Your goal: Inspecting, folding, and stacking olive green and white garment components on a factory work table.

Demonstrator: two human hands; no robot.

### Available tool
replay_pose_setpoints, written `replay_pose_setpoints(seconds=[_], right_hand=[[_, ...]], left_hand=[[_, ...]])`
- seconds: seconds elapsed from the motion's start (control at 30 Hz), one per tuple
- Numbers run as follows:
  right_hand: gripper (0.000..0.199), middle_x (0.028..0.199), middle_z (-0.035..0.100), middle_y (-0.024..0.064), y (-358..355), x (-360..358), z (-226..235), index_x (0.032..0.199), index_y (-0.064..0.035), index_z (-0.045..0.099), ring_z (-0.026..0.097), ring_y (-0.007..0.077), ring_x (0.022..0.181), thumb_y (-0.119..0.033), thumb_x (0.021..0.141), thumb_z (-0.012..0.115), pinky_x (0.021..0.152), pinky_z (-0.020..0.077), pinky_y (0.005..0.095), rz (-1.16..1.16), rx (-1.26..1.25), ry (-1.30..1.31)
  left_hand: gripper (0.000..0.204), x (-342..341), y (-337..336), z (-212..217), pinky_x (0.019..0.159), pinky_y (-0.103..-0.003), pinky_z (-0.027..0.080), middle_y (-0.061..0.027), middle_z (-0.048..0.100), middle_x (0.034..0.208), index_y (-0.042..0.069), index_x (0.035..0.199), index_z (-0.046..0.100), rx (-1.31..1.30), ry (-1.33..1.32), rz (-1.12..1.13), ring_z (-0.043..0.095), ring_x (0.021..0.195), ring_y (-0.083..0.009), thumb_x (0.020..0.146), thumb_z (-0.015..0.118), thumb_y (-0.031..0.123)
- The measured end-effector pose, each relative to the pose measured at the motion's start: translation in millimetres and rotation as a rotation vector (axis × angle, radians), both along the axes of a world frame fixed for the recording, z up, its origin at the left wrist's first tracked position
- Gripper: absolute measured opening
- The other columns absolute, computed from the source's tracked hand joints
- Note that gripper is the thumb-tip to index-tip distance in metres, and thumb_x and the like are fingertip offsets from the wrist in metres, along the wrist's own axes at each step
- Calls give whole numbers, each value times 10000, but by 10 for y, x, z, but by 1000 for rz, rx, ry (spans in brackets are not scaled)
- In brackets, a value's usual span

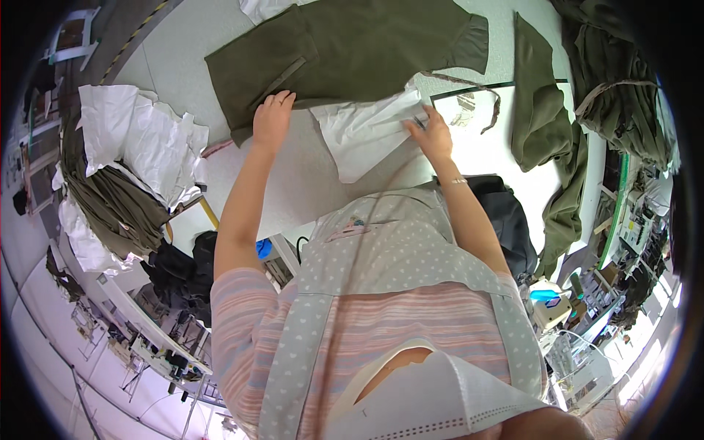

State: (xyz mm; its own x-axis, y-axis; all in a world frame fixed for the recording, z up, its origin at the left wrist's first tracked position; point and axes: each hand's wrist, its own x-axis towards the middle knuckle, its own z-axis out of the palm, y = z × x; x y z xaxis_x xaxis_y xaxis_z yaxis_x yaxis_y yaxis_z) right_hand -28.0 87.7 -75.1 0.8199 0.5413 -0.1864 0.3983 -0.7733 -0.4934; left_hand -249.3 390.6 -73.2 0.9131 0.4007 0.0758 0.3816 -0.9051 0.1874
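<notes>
A dark olive garment piece (352, 51), with a slit-like pocket opening, lies spread across the far side of the table. My left hand (273, 121) rests on its near edge beside that opening, fingers laid flat on the cloth. From under the near edge a white pocket lining (363, 136) sticks out toward me, creased. My right hand (433, 138) is at the lining's right side, thumb and fingers closed around something small and dark. I cannot make out what that is.
The pale table (242, 187) carries a bright white panel (469, 117) at right, with another olive piece (535, 95) partly over it. Olive garments hang at the right (616, 88). White crumpled fabric (139, 139) and a bunched olive heap (117, 205) hang at the left.
</notes>
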Motion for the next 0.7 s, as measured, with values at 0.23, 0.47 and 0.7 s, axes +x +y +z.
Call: replay_pose_setpoints(seconds=[0.23,0.47,0.7], right_hand=[[196,634,557,-12,191,269,209,946,-43,680,473,81,549,-175,816,744,506,386,259,-121,397,537],[150,679,537,-32,337,356,804,959,-33,654,456,49,533,-127,846,684,458,394,220,-130,285,587],[151,762,570,-6,477,460,1148,983,-19,621,512,49,562,-60,844,663,480,440,206,-203,502,581]], left_hand=[[96,636,801,804,659,-530,451,-193,640,798,113,941,547,-177,-103,114,619,763,-415,941,489,190],[562,659,294,931,896,-464,509,-132,572,1254,88,1200,551,-263,245,-248,566,1144,-319,788,700,439],[425,7,162,223,848,-471,526,-105,542,1334,127,1316,520,39,141,-103,550,1195,-276,892,517,121]])
